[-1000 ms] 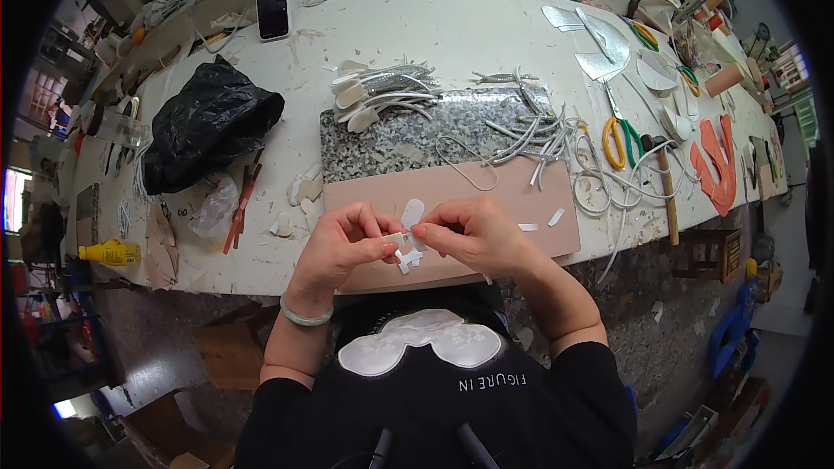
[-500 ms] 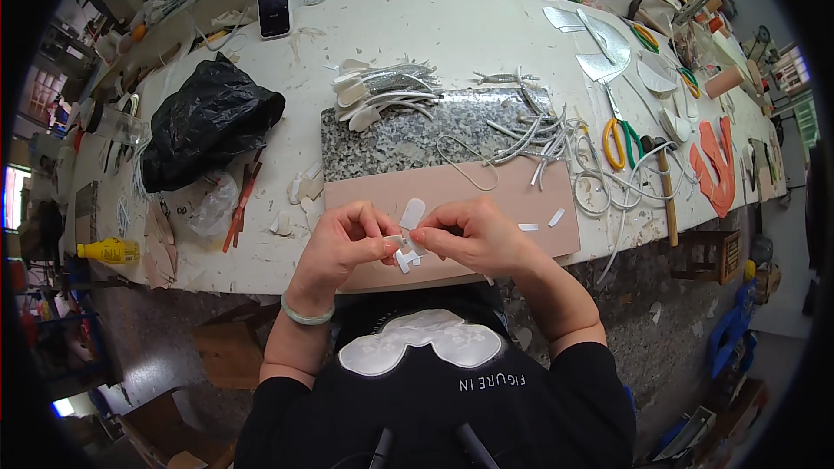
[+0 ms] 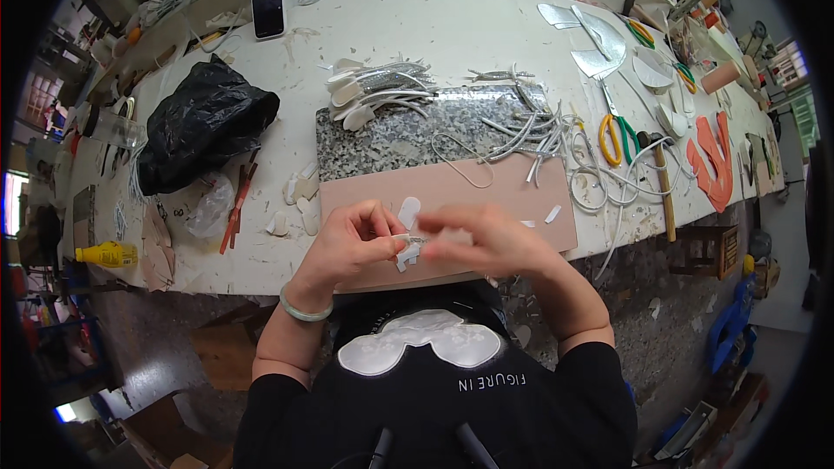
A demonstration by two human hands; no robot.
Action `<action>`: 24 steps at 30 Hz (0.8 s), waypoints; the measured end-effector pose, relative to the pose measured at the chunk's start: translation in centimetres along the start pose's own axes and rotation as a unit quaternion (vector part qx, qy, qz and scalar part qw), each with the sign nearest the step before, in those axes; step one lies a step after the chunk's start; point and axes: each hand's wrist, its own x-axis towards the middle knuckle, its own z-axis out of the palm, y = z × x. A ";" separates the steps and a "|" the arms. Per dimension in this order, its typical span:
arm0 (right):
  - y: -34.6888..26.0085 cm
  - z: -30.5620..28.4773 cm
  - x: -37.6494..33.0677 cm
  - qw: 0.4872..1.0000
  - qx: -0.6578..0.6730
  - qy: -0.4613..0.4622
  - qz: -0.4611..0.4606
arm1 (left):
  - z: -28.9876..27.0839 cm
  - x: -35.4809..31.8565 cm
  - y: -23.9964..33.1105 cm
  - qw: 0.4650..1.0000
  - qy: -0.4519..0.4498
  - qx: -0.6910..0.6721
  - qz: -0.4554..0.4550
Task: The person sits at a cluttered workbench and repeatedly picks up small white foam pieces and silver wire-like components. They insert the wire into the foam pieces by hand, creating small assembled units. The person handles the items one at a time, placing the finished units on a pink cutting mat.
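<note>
My left hand (image 3: pixel 369 239) is closed, thumb and fingertips pinching a small white strap piece (image 3: pixel 402 238) above the pink board. A greyish bit shows at its right end; the rest is hidden by my fingers. My right hand (image 3: pixel 482 239) is just to the right, blurred by motion, its fingers stretched and apart with nothing visible in them. Below the pinch are small white strips (image 3: pixel 407 259). A white oval piece (image 3: pixel 408 209) lies on the pink board (image 3: pixel 452 187) just beyond my hands.
Behind the board lies a speckled stone slab (image 3: pixel 382 152) with bundled silver straps (image 3: pixel 387 87) and loose straps (image 3: pixel 530 135). Scissors (image 3: pixel 612 135) and a hammer (image 3: pixel 667 191) are at right. A black plastic bag (image 3: pixel 204 126), yellow bottle (image 3: pixel 107 254) and phone (image 3: pixel 268 3) are at left.
My right hand has come away from the small piece, moving slightly right with its fingers opening out. My left hand keeps its pinch in nearly the same place.
</note>
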 end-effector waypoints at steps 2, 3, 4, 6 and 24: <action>-0.6 0.1 0.3 0.991 0.055 -0.110 0.060 | 0.1 0.1 -0.1 0.999 -0.019 0.037 -0.001; -0.5 0.3 0.4 0.985 0.082 -0.120 0.095 | 0.0 0.1 -0.1 0.998 -0.026 0.050 -0.013; -0.8 0.2 0.7 0.980 0.074 -0.136 0.128 | 0.0 0.1 -0.1 0.997 -0.033 0.064 -0.024; -1.8 -0.1 1.1 0.965 0.054 -0.168 0.195 | 0.0 0.1 0.0 0.994 -0.046 0.089 -0.042; 1.2 -1.3 -3.0 0.967 0.212 0.051 0.133 | -2.3 2.6 -1.1 0.933 0.057 0.345 0.086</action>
